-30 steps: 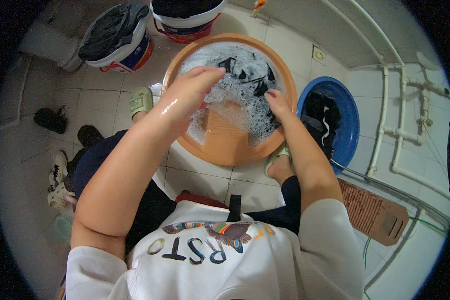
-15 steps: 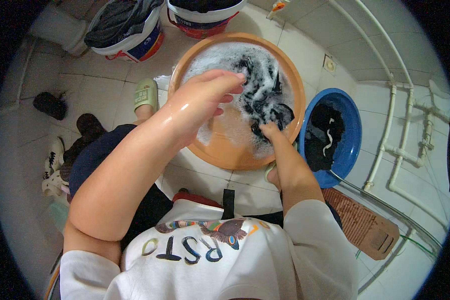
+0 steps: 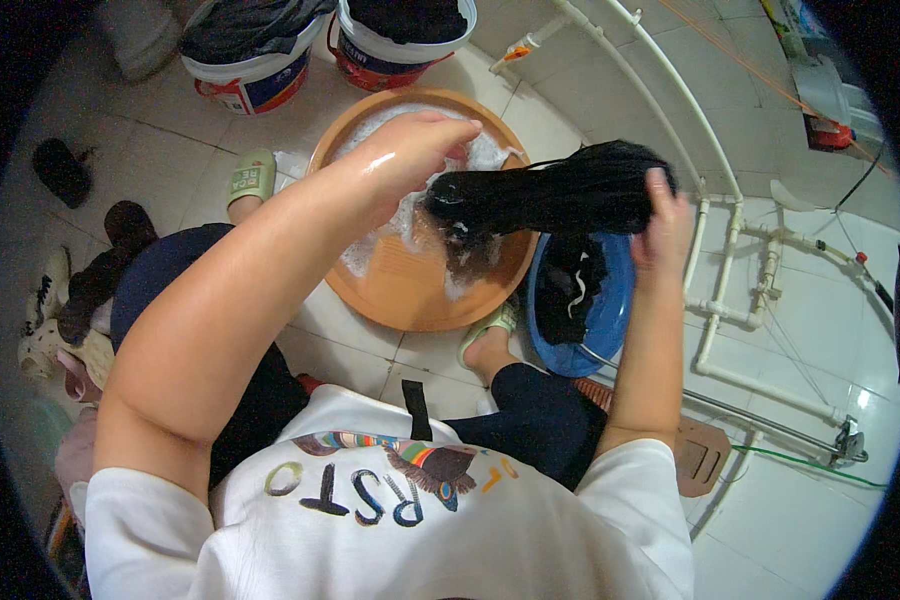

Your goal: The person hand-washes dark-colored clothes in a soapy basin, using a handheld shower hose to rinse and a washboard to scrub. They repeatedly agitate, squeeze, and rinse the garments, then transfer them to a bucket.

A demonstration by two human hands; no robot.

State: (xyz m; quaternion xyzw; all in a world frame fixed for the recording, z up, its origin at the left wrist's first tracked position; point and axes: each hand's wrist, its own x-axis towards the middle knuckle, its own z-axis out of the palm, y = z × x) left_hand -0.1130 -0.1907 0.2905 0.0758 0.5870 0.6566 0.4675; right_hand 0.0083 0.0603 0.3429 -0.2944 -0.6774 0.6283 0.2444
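Observation:
My right hand (image 3: 660, 235) grips one end of a wet black cloth (image 3: 580, 190), holding it raised and stretched out over the right rim of the basin. Its other end hangs near the suds, and its exact kind is not clear. Over the left half of the orange-brown basin (image 3: 410, 318) hovers my left hand (image 3: 415, 155), its fingers loosely bent and apart with nothing seen in them. White foam (image 3: 485, 155) and dark soapy water lie in the basin below both hands.
A blue basin (image 3: 622, 300) with dark cloth stands right of the brown one. Two buckets (image 3: 255, 75) of dark cloth are at the back. White pipes (image 3: 705, 270) run along the right wall. A brown washboard (image 3: 698, 455) and shoes (image 3: 60, 290) are on the floor.
My right hand has lifted the black cloth out of the suds and swung it up and to the right. The left hand stays over the basin. The view has shifted slightly.

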